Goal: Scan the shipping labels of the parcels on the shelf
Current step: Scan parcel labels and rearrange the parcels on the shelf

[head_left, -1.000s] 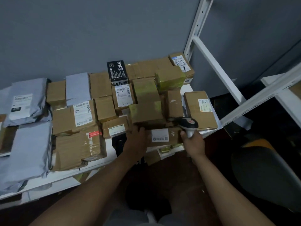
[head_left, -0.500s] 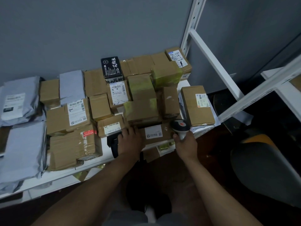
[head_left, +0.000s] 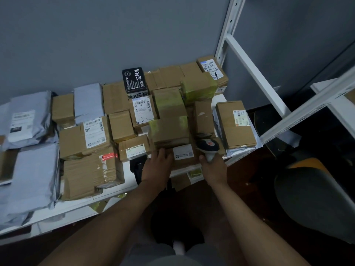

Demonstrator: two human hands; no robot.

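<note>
gripping a scanner by its handle, the right hand holds it at the front edge of the white shelf, the scanner's head over the right end of a low brown box that carries a white label. the left hand lies flat, fingers straight, with its fingertips on the left end of that same box, just beside the label. behind the box rises a stack of brown parcels wrapped in yellow-green tape. left of the left hand a small carton with its own label sits at the front, and a dark object lies on the shelf just below it; what it is cannot be told. further left are a labelled carton, a ribbed cardboard parcel with a red sticker, and grey mailer bags. a black printed box stands at the back against the grey wall. at the right end a flat carton with a small label rests on a pale bag, near the white upright of the rack.
</note>
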